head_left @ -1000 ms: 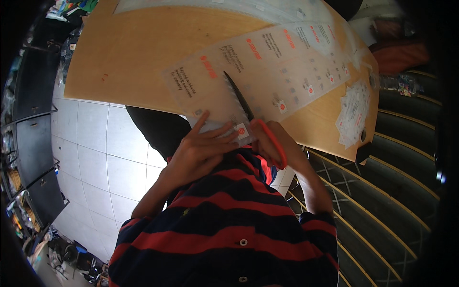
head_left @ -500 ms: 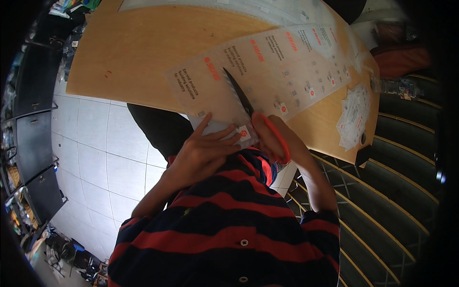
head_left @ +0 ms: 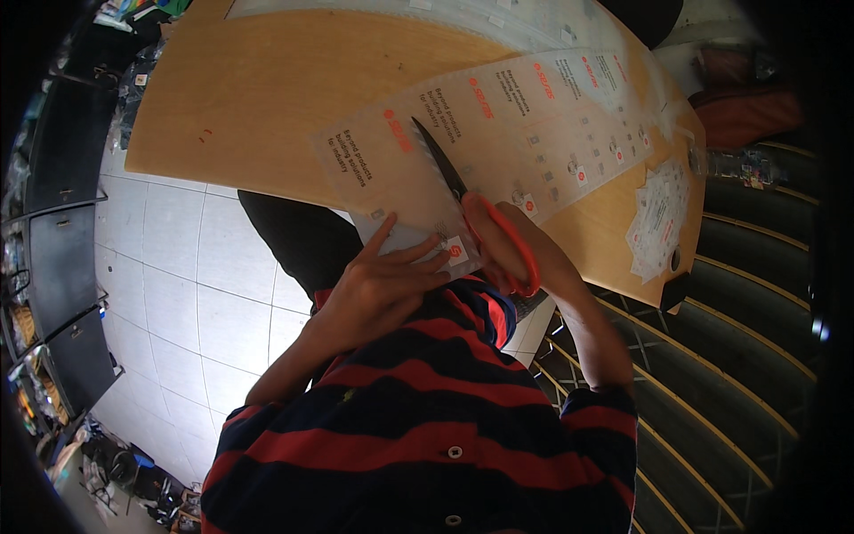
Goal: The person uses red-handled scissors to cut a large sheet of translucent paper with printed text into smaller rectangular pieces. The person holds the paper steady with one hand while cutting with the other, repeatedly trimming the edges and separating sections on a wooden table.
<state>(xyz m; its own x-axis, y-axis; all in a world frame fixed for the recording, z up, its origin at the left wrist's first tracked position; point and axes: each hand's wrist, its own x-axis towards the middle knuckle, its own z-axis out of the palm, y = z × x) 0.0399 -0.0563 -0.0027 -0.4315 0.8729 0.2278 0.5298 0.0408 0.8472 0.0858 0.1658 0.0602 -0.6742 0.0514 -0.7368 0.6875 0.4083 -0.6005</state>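
A long translucent printed sheet (head_left: 391, 182) with red and black print lies slantwise across the wooden table, its near end past the table edge. My left hand (head_left: 378, 289) is on that near end, fingers spread over the top and the thumb hidden, seemingly beneath it. In my right hand (head_left: 507, 245) are red-handled scissors (head_left: 449, 173), my fingers around the handles. Their dark blades point away and to the left along the sheet, between two printed sections. Only one blade shows clearly; the other cannot be made out.
Cut printed pieces (head_left: 658, 218) lie in a loose pile at the right end of the table (head_left: 267, 98). More clear sheeting (head_left: 445, 18) stretches along the far edge. Dark cabinets (head_left: 62, 249) stand at the left, beyond the white tiled floor (head_left: 187, 311). Dark slats with yellow edges (head_left: 712, 356) run at the right.
The scissors and my right hand have moved slightly farther away and to the left along the sheet. My left hand stays almost in the same place.
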